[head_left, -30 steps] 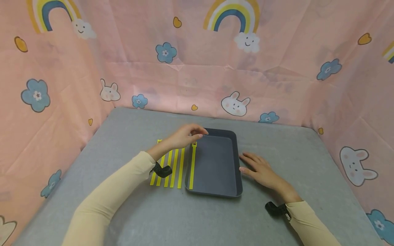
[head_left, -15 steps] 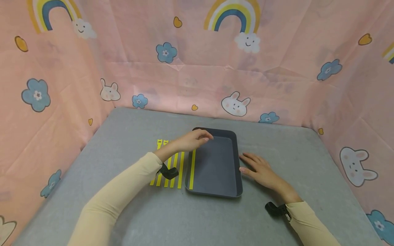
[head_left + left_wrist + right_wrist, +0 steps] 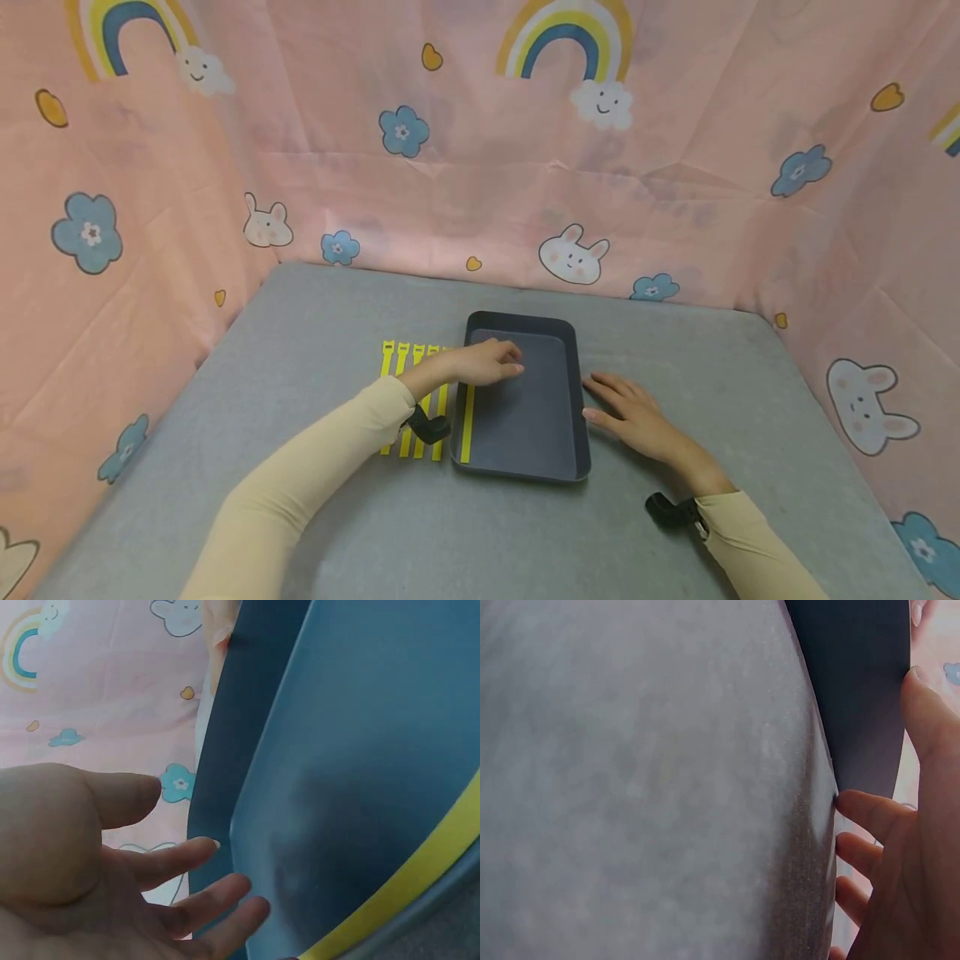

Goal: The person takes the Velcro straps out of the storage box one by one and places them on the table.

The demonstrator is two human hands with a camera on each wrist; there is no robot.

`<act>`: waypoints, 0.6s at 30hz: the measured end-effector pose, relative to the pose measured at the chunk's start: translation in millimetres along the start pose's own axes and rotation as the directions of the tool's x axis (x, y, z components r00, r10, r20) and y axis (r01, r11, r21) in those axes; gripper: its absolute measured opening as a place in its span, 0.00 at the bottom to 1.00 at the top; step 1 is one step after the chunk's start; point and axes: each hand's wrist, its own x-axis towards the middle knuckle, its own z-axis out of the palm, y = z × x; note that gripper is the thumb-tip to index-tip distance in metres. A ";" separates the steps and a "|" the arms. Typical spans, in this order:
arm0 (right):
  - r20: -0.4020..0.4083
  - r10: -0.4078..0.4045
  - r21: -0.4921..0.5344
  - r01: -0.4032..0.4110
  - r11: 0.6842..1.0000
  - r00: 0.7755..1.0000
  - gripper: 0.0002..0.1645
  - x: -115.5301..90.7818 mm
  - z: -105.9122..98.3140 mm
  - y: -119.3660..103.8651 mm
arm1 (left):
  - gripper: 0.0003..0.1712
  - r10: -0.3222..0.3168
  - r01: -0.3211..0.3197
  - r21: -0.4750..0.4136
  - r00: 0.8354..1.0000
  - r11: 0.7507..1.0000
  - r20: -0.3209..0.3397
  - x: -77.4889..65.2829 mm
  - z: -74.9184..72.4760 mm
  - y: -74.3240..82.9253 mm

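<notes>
A dark grey baking tray [image 3: 532,437] lies on the table. One flat yellow cable strap [image 3: 467,425] rests inside along its left side; my left arm and hand cover the strap's slotted head. Over the tray hovers my left hand [image 3: 486,363], fingers loosely bent and nothing between them; the left wrist view shows the palm and spread fingers apart from the tray floor [image 3: 360,720]. My right hand [image 3: 633,419] touches the tray's right outer wall [image 3: 855,682] with its fingertips and thumb. Several more yellow straps [image 3: 438,446] lie side by side just left of the tray, partly behind my left forearm.
The grey cloth-covered table [image 3: 525,533] surrounds the tray. Pink printed curtains [image 3: 487,200] stand along the back and both sides. Each wrist wears a black camera mount [image 3: 429,427].
My left hand has moved from the tray's far left rim nearer to me and slightly right, above the tray floor. The right hand, tray and straps stay in place.
</notes>
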 end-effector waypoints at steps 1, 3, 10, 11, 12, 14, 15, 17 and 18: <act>0.000 -0.001 0.000 0.001 1.000 1.000 0.38 0.0 -0.2 0.2 | 0.29 -0.016 0.016 0.015 1.000 1.000 0.012 1.1 1.0 0.9; 0.000 -0.001 0.001 0.001 1.000 1.000 0.38 0.0 -0.6 0.9 | 0.30 -0.045 0.043 0.047 0.999 0.998 0.026 2.5 2.9 3.1; -0.002 -0.003 0.005 0.003 1.000 1.000 0.38 0.4 0.9 1.2 | 0.35 -0.053 0.051 0.089 0.998 0.995 0.026 3.6 6.8 8.7; -0.004 -0.004 0.005 0.004 1.000 1.000 0.38 0.5 1.2 1.6 | 0.35 -0.049 0.047 0.086 0.999 0.995 0.021 4.2 7.5 9.5; -0.005 -0.004 0.006 0.004 1.000 1.000 0.38 0.7 1.4 2.1 | 0.36 -0.045 0.044 0.082 0.999 0.996 0.014 5.0 8.3 10.2; -0.004 -0.004 0.007 0.004 1.000 1.000 0.38 0.9 1.7 2.6 | 0.36 -0.036 0.036 0.073 0.999 0.997 0.002 7.4 10.4 11.4; -0.003 -0.002 0.007 0.002 1.000 1.000 0.38 1.0 1.8 2.9 | 0.36 -0.033 0.033 0.067 0.999 0.997 -0.001 8.9 11.4 12.3; 0.000 -0.001 0.009 0.001 1.000 1.000 0.38 1.1 1.9 3.3 | 0.36 -0.032 0.032 0.069 0.999 0.997 -0.003 12.2 13.6 14.4; 0.002 0.000 0.010 0.000 1.000 1.000 0.38 1.1 1.9 3.2 | 0.37 -0.033 0.033 0.070 0.999 0.997 -0.003 13.8 14.7 15.8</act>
